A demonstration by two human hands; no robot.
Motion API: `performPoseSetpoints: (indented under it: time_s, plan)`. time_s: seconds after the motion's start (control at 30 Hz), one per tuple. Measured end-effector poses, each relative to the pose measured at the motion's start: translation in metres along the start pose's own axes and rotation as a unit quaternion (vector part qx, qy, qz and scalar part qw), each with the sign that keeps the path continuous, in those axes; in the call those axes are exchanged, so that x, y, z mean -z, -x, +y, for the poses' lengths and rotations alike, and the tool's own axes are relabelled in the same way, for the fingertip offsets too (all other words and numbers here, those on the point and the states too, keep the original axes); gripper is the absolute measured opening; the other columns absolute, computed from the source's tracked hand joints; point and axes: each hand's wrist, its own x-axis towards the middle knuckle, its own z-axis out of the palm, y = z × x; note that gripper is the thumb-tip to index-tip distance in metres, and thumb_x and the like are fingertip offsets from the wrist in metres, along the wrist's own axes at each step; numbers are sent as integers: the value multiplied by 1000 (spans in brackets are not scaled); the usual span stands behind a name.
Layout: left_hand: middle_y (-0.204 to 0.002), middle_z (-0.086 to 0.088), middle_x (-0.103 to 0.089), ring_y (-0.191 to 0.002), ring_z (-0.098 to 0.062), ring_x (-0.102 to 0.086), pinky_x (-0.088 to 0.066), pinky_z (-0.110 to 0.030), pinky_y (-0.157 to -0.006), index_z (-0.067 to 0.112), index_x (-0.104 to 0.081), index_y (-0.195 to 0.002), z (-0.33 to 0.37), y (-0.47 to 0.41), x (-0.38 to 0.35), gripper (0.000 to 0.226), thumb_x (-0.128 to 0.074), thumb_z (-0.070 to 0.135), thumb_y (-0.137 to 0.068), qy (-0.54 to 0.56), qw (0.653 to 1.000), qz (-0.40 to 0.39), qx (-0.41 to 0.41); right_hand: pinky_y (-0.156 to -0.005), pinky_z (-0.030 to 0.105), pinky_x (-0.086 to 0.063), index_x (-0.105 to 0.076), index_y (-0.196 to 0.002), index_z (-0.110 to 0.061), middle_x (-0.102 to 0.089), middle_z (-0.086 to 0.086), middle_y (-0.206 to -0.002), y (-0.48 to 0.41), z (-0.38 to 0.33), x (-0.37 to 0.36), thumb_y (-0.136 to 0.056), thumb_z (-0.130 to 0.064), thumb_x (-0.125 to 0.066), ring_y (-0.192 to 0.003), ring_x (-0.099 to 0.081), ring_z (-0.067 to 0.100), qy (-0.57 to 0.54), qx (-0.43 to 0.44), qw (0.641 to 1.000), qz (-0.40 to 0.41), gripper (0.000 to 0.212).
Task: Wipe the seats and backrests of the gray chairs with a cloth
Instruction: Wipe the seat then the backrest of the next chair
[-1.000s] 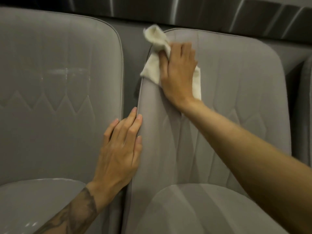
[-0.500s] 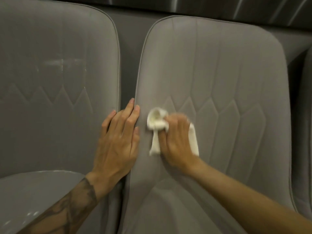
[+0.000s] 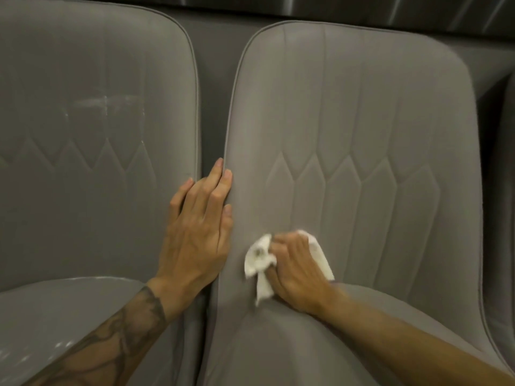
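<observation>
Right hand (image 3: 299, 270) is low on the backrest of the middle gray padded chair (image 3: 354, 129), right where it meets the seat, fingers curled tight around a crumpled white cloth (image 3: 257, 259) and pressing it onto the fabric. Left hand (image 3: 199, 232), tattooed forearm behind it, lies flat with straight fingers along that backrest's left edge, in the gap next to the left gray chair (image 3: 97, 140).

Count: two hands, one cloth, three chairs, though the third gray chair (image 3: 507, 196) is only a sliver at the right edge.

Compared to a second ago, the cloth went from the top left corner of the backrest all the way down to the bottom. The left hand hasn't really shifted.
</observation>
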Motion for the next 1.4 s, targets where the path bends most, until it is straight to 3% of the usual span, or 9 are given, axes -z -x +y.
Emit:
performPoseSetpoints:
  time_s: [0.13,0.27,0.4,0.5,0.67,0.9,1.17,1.27,1.4]
  plan:
    - [-167,-4,-34,-149,-18,-40,-20,-40,-126,12,-38,-157,0,0,1,52,-39,22,-106,-2,1000,-6,1,-89,40,-35,-55,-112,-15,-51,5,-114,-8,21,9,-102,-30,-41,-97,-53,29,55,67,994,-60,23]
    - [-167,-3,-33,-149,-16,-39,-18,-38,-127,13,-38,-157,1,0,2,52,-40,21,-106,-4,1000,-15,2,-83,46,-40,-54,-116,-12,-53,15,-107,-111,34,36,-103,-30,-43,-94,-51,35,69,-120,986,97,25]
    - [-167,-4,-33,-149,-17,-39,-20,-40,-127,12,-39,-156,3,-2,7,50,-40,21,-107,9,1000,-26,3,-81,35,-33,-59,-112,-6,-55,15,-110,-233,48,64,-101,-38,-45,-97,-51,30,58,-209,957,194,37]
    - [-165,-8,-35,-148,-23,-40,-22,-41,-127,9,-40,-155,3,1,16,50,-45,18,-106,11,999,-45,-5,-83,30,-31,-57,-119,-9,-53,11,-118,-252,39,65,-101,-43,-40,-104,-50,24,70,-248,948,190,42]
    - [-154,-16,-48,-136,-36,-50,-37,-49,-117,3,-49,-149,1,19,37,48,-52,17,-104,-27,996,-73,-32,-83,43,-37,-61,-114,-8,-54,17,-114,-194,-9,55,-100,-35,-47,-103,-51,35,74,-62,993,70,33]
    - [-149,-11,-54,-134,-30,-52,-39,-42,-113,10,-54,-148,-5,41,59,50,-57,24,-100,-35,986,-142,-75,-95,38,-32,-49,-132,-12,-42,14,-143,-307,52,81,-102,-40,-34,-127,-42,34,139,-271,946,112,44]
    - [-151,-17,-47,-137,-36,-48,-42,-52,-113,5,-57,-138,-5,50,69,49,-70,13,-91,-20,985,-166,42,-82,43,-37,-57,-108,-11,-50,13,-109,-141,-62,35,-100,-32,-49,-96,-45,32,65,-121,990,21,24]
    - [-154,-20,-44,-139,-38,-46,-42,-52,-113,5,-59,-139,-10,65,75,49,-70,15,-93,-29,980,-195,26,-81,40,-34,-56,-107,-11,-50,12,-108,-151,-51,39,-101,-33,-49,-95,-45,30,83,-88,992,23,24]
    - [-162,-16,-37,-144,-36,-43,-40,-49,-116,12,-55,-147,-17,91,89,54,-69,19,-95,-11,972,-233,14,-84,42,-33,-55,-116,-8,-51,17,-120,-221,-22,48,-100,-36,-43,-106,-48,36,134,-189,971,62,35]
